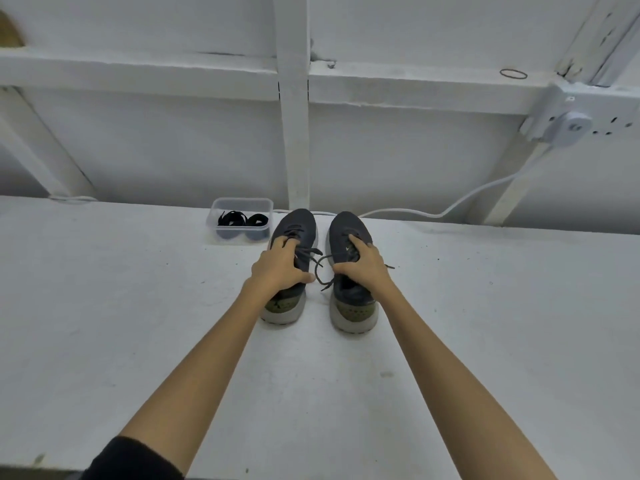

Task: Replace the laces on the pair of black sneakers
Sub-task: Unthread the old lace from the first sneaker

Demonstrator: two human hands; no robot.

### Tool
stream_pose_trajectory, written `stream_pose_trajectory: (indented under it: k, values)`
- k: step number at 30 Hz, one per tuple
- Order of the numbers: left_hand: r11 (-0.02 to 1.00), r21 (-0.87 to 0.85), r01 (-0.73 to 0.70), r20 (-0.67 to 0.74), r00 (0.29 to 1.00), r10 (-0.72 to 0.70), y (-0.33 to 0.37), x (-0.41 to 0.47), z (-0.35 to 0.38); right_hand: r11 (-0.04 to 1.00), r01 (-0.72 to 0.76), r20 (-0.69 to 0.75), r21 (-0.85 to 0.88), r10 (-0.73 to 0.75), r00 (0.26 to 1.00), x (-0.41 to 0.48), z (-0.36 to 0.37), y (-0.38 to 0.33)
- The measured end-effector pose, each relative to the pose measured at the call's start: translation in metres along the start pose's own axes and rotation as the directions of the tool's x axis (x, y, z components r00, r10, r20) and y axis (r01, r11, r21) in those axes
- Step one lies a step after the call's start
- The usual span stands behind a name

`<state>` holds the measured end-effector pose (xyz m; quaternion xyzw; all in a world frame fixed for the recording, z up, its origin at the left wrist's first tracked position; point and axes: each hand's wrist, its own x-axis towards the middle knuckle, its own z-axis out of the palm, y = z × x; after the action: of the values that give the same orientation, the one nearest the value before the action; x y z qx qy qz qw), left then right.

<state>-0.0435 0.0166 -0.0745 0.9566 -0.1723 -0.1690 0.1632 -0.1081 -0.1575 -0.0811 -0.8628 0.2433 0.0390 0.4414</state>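
- The task looks barely begun: the left sneaker (pixel 298 220) and right sneaker (pixel 346 224) both carry their grey laces (pixel 313 258), threaded but hanging loose between the shoes.
- The black replacement laces (pixel 242 220) lie coiled in a clear tub (pixel 212 221), just left of the left sneaker's toe, untouched.
- What is left, by my judgement: unthreading both shoes, then relacing each.
- The pair stands side by side on the far middle of the white table (pixel 138 306), toes pointing away.
- Both arms reach straight forward. The left hand (pixel 281 268) clasps the left sneaker over its lacing, fingers curled across the top and thumb on the inner side.
- The right hand (pixel 363 265) grips the right sneaker likewise.
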Motion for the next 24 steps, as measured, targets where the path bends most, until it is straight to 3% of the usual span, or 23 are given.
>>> stream_pose_trajectory:
  k: [14,24]
  values:
    - [0.996,0.078,0.048,0.002,0.999,-0.049,-0.009,-0.116,0.022,0.999,0.005,0.078,-0.032,-0.002,0.997,-0.075,-0.003,0.041]
    - [0.997,0.068,0.046,0.004,0.999,-0.046,-0.011,-0.146,0.030,0.996,0.017,0.137,-0.088,-0.004,0.991,-0.127,-0.003,0.047]
